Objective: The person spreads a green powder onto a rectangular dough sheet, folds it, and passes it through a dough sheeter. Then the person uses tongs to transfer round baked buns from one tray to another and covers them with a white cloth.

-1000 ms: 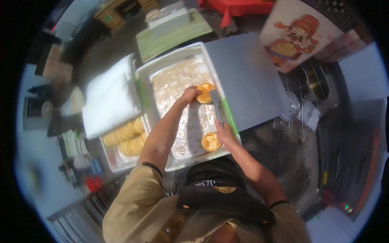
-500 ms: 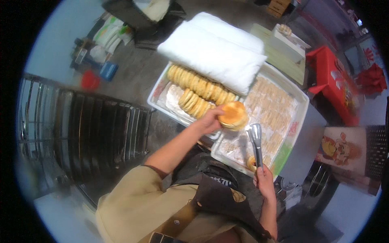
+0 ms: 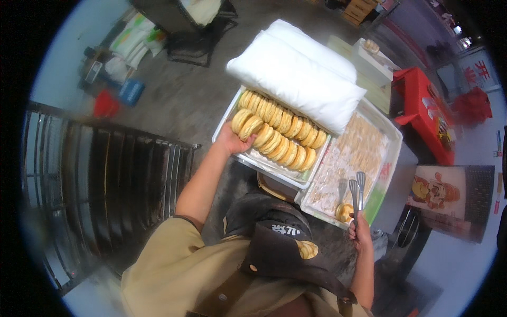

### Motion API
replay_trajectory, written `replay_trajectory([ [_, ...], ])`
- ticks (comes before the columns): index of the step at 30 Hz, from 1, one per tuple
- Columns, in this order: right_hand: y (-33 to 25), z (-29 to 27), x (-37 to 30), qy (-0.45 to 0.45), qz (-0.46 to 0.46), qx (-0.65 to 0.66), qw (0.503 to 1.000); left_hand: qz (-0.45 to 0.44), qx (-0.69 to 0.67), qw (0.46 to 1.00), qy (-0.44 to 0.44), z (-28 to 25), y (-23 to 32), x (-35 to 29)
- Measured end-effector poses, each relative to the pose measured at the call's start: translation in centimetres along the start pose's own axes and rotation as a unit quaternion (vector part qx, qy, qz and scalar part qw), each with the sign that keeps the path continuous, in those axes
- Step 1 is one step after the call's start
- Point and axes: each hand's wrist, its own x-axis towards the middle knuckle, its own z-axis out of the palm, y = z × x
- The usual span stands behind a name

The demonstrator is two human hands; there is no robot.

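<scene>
Concrete floor (image 3: 185, 100) ran under everything, with a dark metal rack (image 3: 100, 174) off to the left. A big white folded cloth (image 3: 296, 74) covered the far end of a tray (image 3: 224, 124) packed with rows of round golden buns (image 3: 280, 134). Left hand (image 3: 229, 141) had its grip closed around the end bun (image 3: 248, 126). Right hand (image 3: 360, 232) was clenched on metal tongs (image 3: 356, 193), tips over the neighbouring foil-lined tray (image 3: 393, 153).
</scene>
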Motion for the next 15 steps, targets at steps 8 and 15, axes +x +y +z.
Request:
replay_trajectory([
  [8, 3.7, -3.0, 0.5, 0.07, 0.006, 0.015, 0.997, 0.031, 0.006, 0.999, 0.038, -2.0, 0.0, 3.8],
  [15, 4.2, -15.4, 5.8, 0.16, -0.14, -0.462, 0.861, 0.066, 0.132, 0.983, 0.11, 5.7, -5.4, -0.5],
])
